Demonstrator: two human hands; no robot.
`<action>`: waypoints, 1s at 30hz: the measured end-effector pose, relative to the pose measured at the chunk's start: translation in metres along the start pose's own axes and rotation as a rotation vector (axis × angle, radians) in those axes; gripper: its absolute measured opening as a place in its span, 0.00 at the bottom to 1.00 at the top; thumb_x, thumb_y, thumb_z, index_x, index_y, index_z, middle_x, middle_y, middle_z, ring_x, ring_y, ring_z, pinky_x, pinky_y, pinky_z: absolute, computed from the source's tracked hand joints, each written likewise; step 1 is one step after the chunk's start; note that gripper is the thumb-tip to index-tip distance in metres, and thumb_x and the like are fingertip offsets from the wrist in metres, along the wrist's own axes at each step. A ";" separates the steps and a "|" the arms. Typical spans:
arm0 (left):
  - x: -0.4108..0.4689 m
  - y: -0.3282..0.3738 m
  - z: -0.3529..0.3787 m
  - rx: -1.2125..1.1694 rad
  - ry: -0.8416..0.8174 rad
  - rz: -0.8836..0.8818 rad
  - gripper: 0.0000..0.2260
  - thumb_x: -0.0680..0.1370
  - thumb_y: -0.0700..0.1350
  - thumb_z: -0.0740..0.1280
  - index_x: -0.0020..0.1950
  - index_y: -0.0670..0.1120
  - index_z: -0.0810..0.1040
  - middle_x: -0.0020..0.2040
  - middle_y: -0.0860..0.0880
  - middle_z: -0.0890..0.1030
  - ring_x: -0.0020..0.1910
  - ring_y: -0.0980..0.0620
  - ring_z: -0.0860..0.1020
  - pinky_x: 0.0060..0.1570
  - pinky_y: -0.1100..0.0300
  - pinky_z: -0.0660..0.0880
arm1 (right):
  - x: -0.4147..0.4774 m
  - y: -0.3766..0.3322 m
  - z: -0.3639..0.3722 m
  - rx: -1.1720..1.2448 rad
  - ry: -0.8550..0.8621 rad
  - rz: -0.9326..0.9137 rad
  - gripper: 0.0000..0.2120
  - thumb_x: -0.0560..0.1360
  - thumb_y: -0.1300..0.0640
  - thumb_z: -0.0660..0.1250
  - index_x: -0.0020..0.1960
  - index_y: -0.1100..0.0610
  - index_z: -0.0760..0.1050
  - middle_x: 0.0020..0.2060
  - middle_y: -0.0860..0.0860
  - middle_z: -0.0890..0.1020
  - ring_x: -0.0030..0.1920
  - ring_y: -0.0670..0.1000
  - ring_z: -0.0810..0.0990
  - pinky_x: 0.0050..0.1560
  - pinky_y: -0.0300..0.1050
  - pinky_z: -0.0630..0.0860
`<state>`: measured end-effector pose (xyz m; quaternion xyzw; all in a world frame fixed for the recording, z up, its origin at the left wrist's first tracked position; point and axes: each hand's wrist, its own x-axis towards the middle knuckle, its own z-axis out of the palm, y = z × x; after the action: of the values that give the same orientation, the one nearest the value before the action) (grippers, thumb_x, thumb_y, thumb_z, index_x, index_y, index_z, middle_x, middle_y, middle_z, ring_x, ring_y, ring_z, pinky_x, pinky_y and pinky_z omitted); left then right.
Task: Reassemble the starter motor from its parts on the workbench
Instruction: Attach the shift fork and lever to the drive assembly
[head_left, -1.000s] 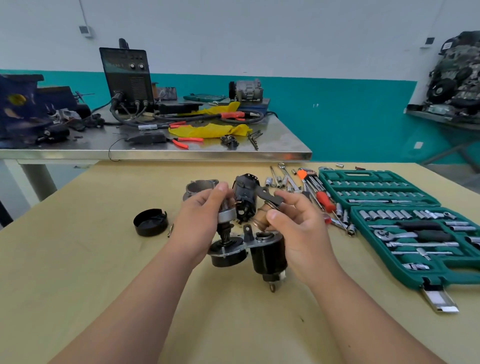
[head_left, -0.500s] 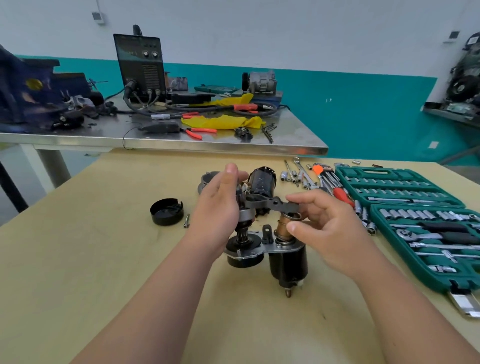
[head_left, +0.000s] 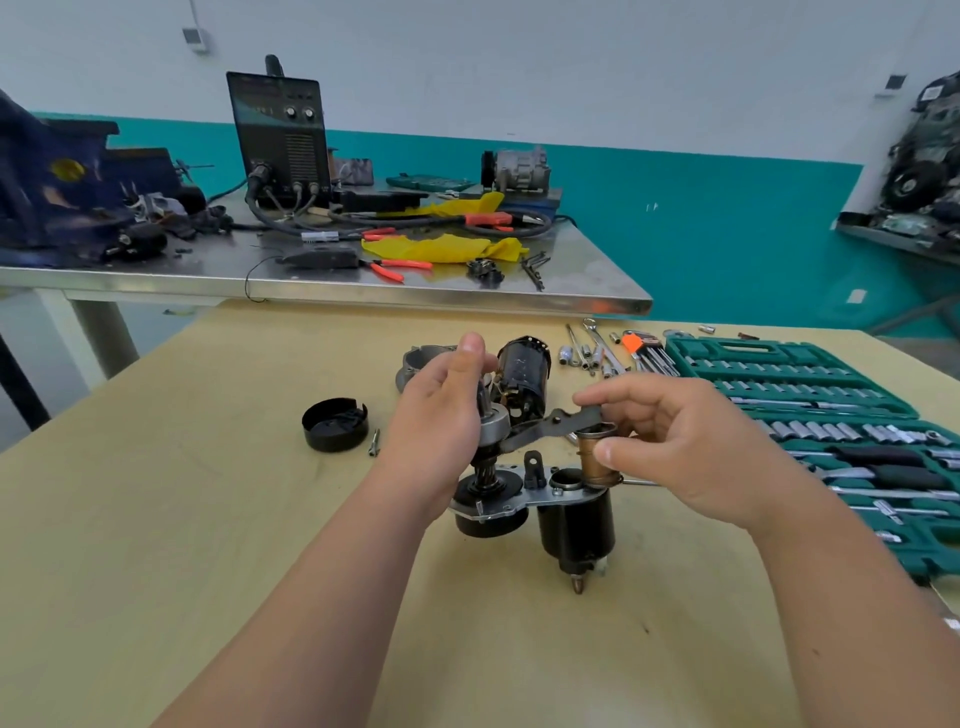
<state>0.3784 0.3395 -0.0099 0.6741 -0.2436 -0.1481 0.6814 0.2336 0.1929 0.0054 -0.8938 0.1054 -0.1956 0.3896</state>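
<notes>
The partly assembled starter motor (head_left: 524, 499) stands on the wooden bench, with its black solenoid body (head_left: 575, 525) at the right. My left hand (head_left: 441, 415) grips the drive gear and shaft (head_left: 492, 426) above the motor's plate. My right hand (head_left: 670, 441) pinches the copper-coloured plunger (head_left: 592, 457) and the dark shift fork lever (head_left: 561, 423) over the solenoid's opening. The black armature (head_left: 522, 371) lies just behind my hands. A grey housing piece (head_left: 415, 364) sits behind my left hand, partly hidden.
A black round end cap (head_left: 335, 423) and a small bolt (head_left: 374, 441) lie to the left. A green socket set case (head_left: 831, 415) lies open at the right, with loose sockets and hex keys (head_left: 618, 353) behind. A cluttered steel table (head_left: 363, 291) stands beyond.
My right hand has lifted the plunger slightly, tilting it out of the solenoid's opening, with the fork lever still attached. The view has shifted a little to the left.
</notes>
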 end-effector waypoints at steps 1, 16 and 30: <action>0.000 0.000 0.000 -0.003 -0.003 -0.009 0.20 0.79 0.67 0.54 0.49 0.57 0.80 0.50 0.59 0.78 0.57 0.54 0.76 0.60 0.50 0.73 | 0.001 0.001 0.003 0.002 0.016 -0.011 0.26 0.72 0.59 0.73 0.51 0.26 0.76 0.50 0.25 0.78 0.57 0.28 0.74 0.55 0.35 0.72; 0.002 0.004 -0.008 -0.165 -0.083 -0.153 0.17 0.82 0.57 0.58 0.49 0.49 0.83 0.48 0.50 0.78 0.62 0.43 0.77 0.66 0.43 0.72 | 0.012 0.000 0.020 -0.098 -0.010 -0.081 0.28 0.74 0.55 0.72 0.55 0.20 0.70 0.52 0.26 0.77 0.56 0.26 0.72 0.53 0.25 0.69; 0.006 -0.008 -0.003 -0.266 -0.008 -0.096 0.24 0.82 0.57 0.58 0.29 0.53 0.80 0.40 0.49 0.81 0.40 0.53 0.80 0.59 0.44 0.77 | 0.016 -0.001 0.021 -0.139 0.009 -0.088 0.29 0.73 0.52 0.72 0.54 0.17 0.66 0.54 0.33 0.77 0.56 0.31 0.74 0.58 0.36 0.68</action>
<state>0.3857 0.3384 -0.0172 0.5879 -0.1920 -0.2143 0.7560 0.2574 0.2019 -0.0028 -0.9214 0.0814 -0.2089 0.3174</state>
